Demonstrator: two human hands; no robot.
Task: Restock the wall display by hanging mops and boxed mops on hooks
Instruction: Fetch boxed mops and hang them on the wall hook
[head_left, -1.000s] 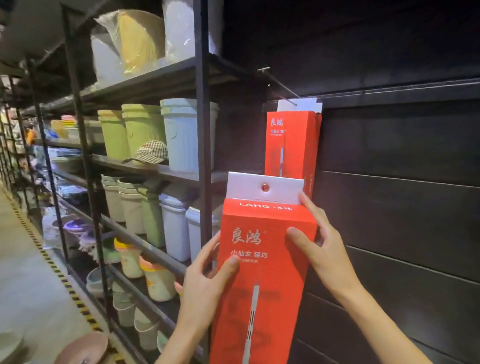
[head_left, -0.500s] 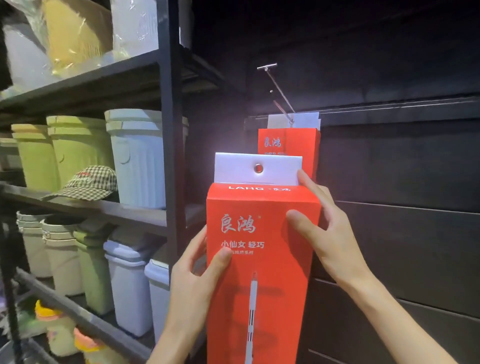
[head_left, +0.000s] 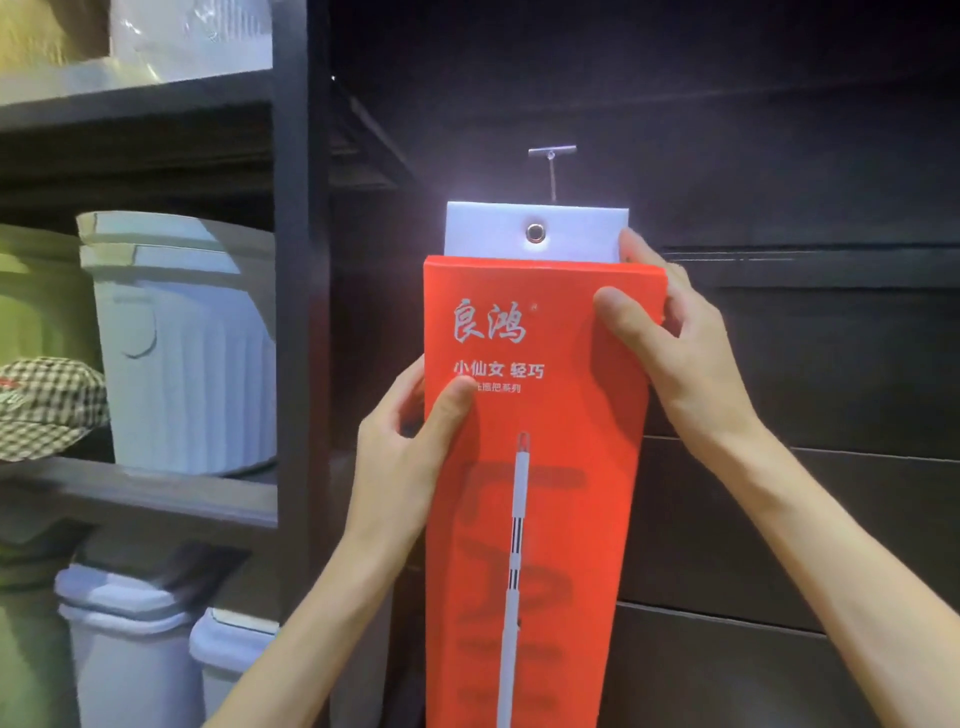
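dark wall panels fill my view; i've raised the red box (head_left: 530, 467), both hands' fingers gripping it, left hand (head_left: 410, 447), right hand (head_left: 675, 353), its eyelet (head_left: 534, 232) now just under the hook (head_left: 552, 156), ready to thread.

At frame centre the boxed mop (head_left: 535, 467) stands before the wall panel (head_left: 805, 364), its tab's eyelet (head_left: 534, 232) just below the hook (head_left: 552, 156), with shelving (head_left: 298, 260) holding bins (head_left: 187, 353) at left.

The single head-worn camera sat close to the dark wall panel (head_left: 779, 519), facing it straight on and tilted slightly upward, with the shelving rack (head_left: 298, 312) filling the left near side.
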